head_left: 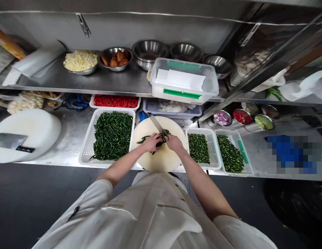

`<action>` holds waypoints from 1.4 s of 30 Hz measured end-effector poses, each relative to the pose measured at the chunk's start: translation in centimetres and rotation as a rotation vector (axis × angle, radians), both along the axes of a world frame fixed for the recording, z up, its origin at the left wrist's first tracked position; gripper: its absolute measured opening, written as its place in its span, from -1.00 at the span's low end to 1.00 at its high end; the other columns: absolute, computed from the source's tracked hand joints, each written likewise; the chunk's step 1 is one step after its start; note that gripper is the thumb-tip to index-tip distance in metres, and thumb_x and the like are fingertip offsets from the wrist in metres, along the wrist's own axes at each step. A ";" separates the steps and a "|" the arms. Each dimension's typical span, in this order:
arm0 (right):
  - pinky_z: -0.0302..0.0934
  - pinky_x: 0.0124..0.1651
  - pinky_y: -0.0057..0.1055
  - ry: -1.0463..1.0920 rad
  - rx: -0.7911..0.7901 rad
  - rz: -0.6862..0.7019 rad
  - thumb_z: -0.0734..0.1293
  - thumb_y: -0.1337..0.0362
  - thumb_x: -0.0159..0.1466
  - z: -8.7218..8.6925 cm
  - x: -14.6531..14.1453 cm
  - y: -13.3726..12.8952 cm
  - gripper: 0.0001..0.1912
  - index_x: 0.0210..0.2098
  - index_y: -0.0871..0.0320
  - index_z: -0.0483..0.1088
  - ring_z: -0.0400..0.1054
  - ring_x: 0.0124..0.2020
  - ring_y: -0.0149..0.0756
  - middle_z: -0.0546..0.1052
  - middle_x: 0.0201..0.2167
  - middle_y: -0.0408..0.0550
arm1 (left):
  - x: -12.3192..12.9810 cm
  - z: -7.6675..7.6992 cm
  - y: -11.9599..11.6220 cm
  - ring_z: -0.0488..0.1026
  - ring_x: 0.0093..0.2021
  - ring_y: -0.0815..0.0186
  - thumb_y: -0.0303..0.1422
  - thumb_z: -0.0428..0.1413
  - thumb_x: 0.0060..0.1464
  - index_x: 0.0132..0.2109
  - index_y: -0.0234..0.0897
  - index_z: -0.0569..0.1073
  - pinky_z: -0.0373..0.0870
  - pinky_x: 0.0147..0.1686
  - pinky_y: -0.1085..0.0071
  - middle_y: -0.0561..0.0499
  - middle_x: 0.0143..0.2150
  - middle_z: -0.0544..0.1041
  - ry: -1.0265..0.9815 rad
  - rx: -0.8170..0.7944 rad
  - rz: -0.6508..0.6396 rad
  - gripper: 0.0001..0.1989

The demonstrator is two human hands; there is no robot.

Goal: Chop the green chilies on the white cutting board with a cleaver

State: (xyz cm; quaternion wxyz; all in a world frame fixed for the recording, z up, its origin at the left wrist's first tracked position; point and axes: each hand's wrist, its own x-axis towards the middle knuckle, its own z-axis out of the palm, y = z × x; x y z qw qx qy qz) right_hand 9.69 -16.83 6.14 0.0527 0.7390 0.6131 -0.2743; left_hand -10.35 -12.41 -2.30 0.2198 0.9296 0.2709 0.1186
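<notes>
Both forearms reach forward and converge over the round board (pixel 164 160). The right hand (pixel 174 142) grips the knife (pixel 156 123), whose long axis slants away and leftward from its handle. The left hand (pixel 153 142), fingers curled, holds green chillies (pixel 143 139) on the board, beside the blade.

On my counter (pixel 70 138), the board (pixel 173 152) sits between the bean basket (pixel 85 148) on its left and two trays of chopped pieces (pixel 214 152) (pixel 248 167) on its right. Behind, the shelf (pixel 124 83) bears bowls (pixel 150 50) and a box (pixel 184 81).
</notes>
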 end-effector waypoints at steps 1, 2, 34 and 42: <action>0.29 0.11 -0.30 -0.014 0.004 0.002 0.09 0.08 0.60 0.1 0.4 -0.8 -0.56 0.11 0.17 0.50 0.54 0.10 -0.04 0.64 0.06 0.19 | -0.1 0.0 -0.1 0.29 0.20 0.02 -0.17 0.24 0.25 0.10 -0.15 0.55 0.46 0.13 0.12 -0.15 0.14 0.42 0.003 0.003 0.012 -0.67; 0.29 0.09 -0.30 -0.026 0.003 0.008 0.09 0.08 0.60 0.2 0.8 -1.7 -0.56 0.11 0.16 0.49 0.54 0.08 -0.04 0.64 0.05 0.19 | -0.3 0.0 -0.2 0.29 0.21 0.02 -0.16 0.22 0.26 0.10 -0.14 0.55 0.46 0.11 0.12 -0.15 0.14 0.42 0.005 0.004 0.023 -0.68; 0.32 0.08 -0.31 -0.057 -0.072 0.014 0.09 0.11 0.61 -0.4 -3.1 -2.0 -0.58 0.14 0.19 0.46 0.55 0.09 -0.06 0.63 0.06 0.25 | -1.5 -0.1 -1.0 0.34 0.10 0.04 -0.24 0.14 0.31 0.09 -0.13 0.57 0.37 0.08 0.10 -0.15 0.07 0.46 0.017 0.026 0.038 -0.73; 0.32 0.09 -0.32 -0.025 -0.077 0.013 0.08 0.13 0.61 -1.0 -3.5 -2.9 -0.58 0.12 0.22 0.47 0.56 0.08 -0.07 0.64 0.04 0.25 | -1.9 -0.5 -2.0 0.34 0.09 0.03 -0.24 0.14 0.29 0.07 -0.14 0.57 0.35 0.10 0.07 -0.15 0.06 0.45 0.045 0.025 0.076 -0.74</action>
